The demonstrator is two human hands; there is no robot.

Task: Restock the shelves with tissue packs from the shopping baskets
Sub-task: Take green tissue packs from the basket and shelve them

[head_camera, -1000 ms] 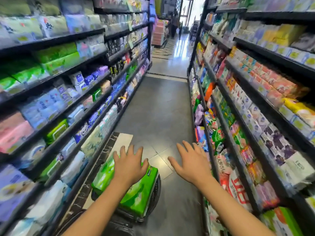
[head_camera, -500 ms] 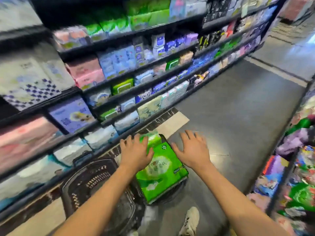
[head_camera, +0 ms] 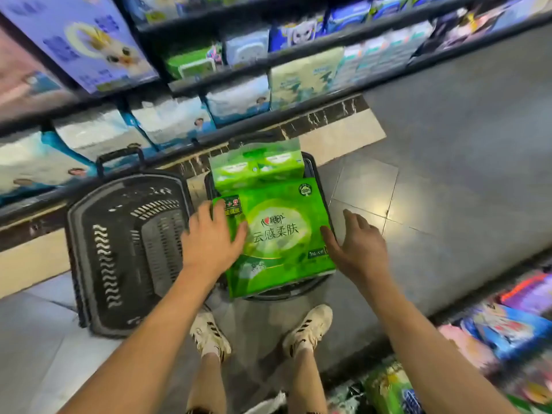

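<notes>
A big green tissue pack (head_camera: 277, 237) lies on top of a black shopping basket (head_camera: 312, 167) on the floor, with a second, paler green pack (head_camera: 257, 167) behind it. My left hand (head_camera: 210, 237) rests with spread fingers on the front pack's left edge. At the pack's right edge my right hand (head_camera: 355, 246) touches it with straight fingers. An empty black basket (head_camera: 125, 249) stands to the left.
Low shelves (head_camera: 209, 135) stocked with white and blue tissue packs run along the far side behind the baskets. More goods fill the shelf at lower right (head_camera: 507, 324). My feet in pale sneakers (head_camera: 307, 327) stand just behind the baskets on grey floor tiles.
My view has tilted down from the aisle onto the baskets. Both hands have come down to either side of the green pack.
</notes>
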